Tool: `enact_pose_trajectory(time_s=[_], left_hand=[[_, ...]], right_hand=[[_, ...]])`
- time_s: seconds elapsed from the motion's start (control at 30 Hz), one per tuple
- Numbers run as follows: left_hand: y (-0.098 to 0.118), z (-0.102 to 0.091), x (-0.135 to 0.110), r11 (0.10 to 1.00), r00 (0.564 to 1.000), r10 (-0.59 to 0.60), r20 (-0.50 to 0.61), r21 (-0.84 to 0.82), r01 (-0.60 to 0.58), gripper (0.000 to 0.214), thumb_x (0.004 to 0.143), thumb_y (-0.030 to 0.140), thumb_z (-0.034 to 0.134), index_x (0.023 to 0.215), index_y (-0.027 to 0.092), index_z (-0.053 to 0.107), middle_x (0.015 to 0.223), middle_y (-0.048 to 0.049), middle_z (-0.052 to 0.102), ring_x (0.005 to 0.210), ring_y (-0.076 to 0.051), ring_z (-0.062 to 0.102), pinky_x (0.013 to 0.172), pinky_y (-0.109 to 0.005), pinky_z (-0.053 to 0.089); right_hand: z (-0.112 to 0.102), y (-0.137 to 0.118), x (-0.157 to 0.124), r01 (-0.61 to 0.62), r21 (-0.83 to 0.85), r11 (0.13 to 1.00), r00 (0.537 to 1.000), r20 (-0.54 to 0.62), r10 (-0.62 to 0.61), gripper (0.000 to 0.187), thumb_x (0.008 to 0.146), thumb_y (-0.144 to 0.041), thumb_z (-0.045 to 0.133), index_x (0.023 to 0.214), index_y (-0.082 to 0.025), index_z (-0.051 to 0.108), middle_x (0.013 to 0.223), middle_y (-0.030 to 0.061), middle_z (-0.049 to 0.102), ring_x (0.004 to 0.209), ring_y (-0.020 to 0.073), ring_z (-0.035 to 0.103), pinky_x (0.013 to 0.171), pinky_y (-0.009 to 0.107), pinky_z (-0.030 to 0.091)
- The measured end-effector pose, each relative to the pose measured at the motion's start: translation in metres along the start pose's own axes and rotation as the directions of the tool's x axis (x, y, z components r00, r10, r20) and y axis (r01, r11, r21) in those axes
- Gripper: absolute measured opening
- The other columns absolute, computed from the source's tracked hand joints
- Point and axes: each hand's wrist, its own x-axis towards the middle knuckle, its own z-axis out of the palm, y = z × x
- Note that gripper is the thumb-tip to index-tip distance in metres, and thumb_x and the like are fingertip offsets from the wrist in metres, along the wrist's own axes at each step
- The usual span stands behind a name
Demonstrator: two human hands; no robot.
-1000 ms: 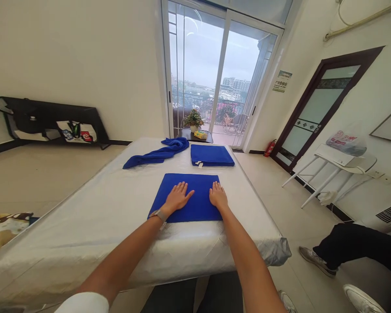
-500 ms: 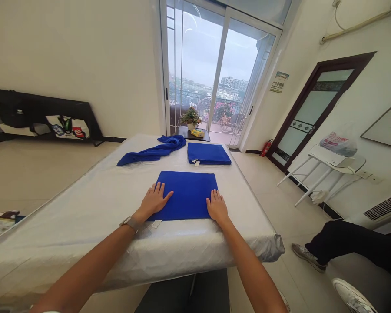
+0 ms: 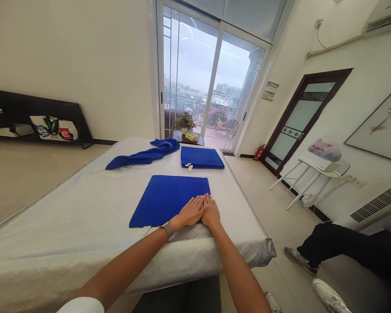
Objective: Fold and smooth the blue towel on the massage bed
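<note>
A flat blue cloth (image 3: 164, 200), folded into a rectangle, lies on the plastic-covered mattress (image 3: 94, 204) in front of me. A white label sticks out from its near edge. My left hand (image 3: 192, 210) rests flat on the cloth toward its right side, fingers stretched out. Right beside it, touching it, my right hand (image 3: 211, 211) lies flat on the right edge, also with straight fingers. Farther back sits a stack of folded blue cloths (image 3: 202, 157) with white labels. To its left a loose, crumpled blue cloth (image 3: 146, 155) is spread out lengthwise.
Beyond the mattress stands a small dark table (image 3: 195, 140) with a potted plant (image 3: 185, 121) and a yellow packet (image 3: 191, 137). On the right are a white chair (image 3: 326, 169) with a bag and a person's legs (image 3: 348, 248). A black frame (image 3: 52, 108) leans at the left wall.
My left hand has slid rightward across the cloth from its left edge to meet my right hand. My right hand stays at the right edge. The view has shifted slightly.
</note>
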Motion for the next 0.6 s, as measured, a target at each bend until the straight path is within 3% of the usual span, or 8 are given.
enact_pose_trajectory(time_s=[0.1,0.33,0.43,0.6], left_hand=[[-0.031,-0.007,-0.033,0.999,1.000,-0.028,-0.014,0.042,0.028,0.074,0.101,0.058,0.009,0.157,0.014,0.029,0.163,-0.0114,0.027,0.153,-0.024,0.019,0.124,-0.043,0.013],[-0.131,-0.025,-0.139,0.929,0.944,-0.319,-0.088,0.170,0.330,0.064,0.101,0.054,0.022,0.156,0.024,0.031,0.164,-0.0075,0.027,0.153,-0.027,0.017,0.122,-0.051,0.019],[-0.140,-0.029,-0.158,0.905,0.921,-0.382,-0.081,0.171,0.390,0.069,0.100,0.057,0.021,0.157,0.019,0.026,0.164,-0.0093,0.023,0.153,-0.028,0.017,0.121,-0.050,0.023],[-0.119,-0.039,-0.155,0.887,0.899,-0.426,-0.103,0.146,0.437,0.082,0.096,0.068,0.021,0.158,0.015,0.021,0.165,-0.0098,0.019,0.153,-0.028,0.016,0.123,-0.048,0.021]], right_hand=[[-0.001,-0.004,0.001,-0.042,0.026,0.999,0.999,-0.018,0.042,0.061,0.104,-0.034,0.020,0.157,-0.006,0.026,0.165,0.0122,0.021,0.153,0.0199,0.016,0.123,0.037,0.014],[0.003,-0.003,0.007,-0.063,0.064,0.996,0.998,0.017,0.062,0.063,0.104,-0.037,0.016,0.158,-0.006,0.023,0.165,0.0105,0.020,0.153,0.0197,0.015,0.124,0.037,0.012],[0.001,-0.005,0.005,-0.070,0.041,0.997,0.998,-0.004,0.070,0.062,0.104,-0.036,0.017,0.158,-0.006,0.024,0.165,0.0114,0.022,0.153,0.0202,0.017,0.123,0.037,0.013],[-0.003,-0.007,-0.010,-0.059,-0.011,0.998,0.997,-0.041,0.059,0.061,0.105,-0.035,0.018,0.157,-0.006,0.026,0.164,0.0129,0.023,0.153,0.0221,0.016,0.123,0.041,0.012]])
